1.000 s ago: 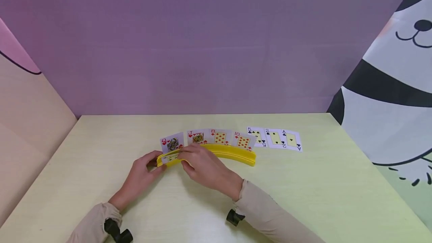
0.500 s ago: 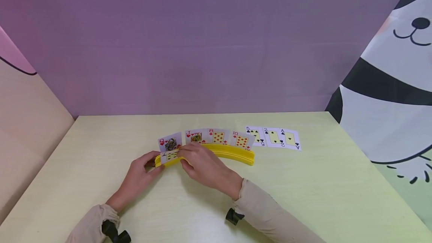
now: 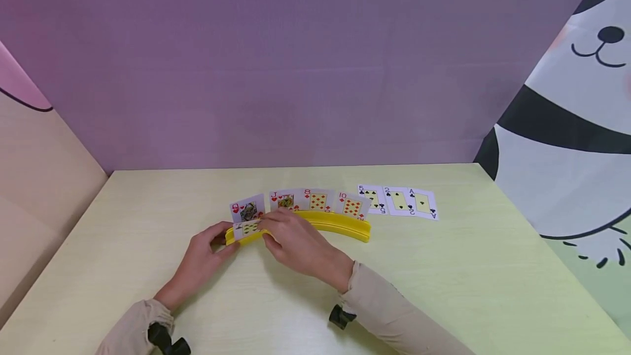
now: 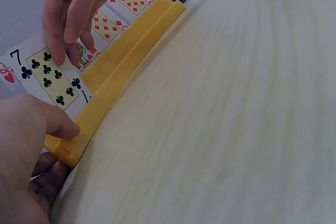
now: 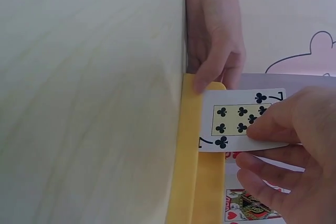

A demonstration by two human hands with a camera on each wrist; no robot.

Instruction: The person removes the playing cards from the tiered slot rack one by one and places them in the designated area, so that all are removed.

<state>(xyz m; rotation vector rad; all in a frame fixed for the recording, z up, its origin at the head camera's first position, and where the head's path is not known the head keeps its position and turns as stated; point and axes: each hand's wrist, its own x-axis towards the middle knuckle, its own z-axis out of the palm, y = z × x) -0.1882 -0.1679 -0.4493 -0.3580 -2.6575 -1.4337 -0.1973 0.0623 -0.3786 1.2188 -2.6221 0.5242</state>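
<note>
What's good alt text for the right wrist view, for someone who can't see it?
The right hand pinches the seven of clubs at the slot of a yellow card holder, while the left hand grips the holder's end. Below is a partly covered hearts face card; a pale tabletop fills the left side.

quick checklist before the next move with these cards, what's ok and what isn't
1. Card holder steadied: ok, left hand grips its left end.
2. Seven of clubs held: ok, right hand pinches it.
3. Seven of clubs fully seated: cannot tell, lower edge hidden.
4. Queen, jack, eight, ten standing behind: ok.
5. Five, two, ace in card holder: not ok, lying on table.
</note>
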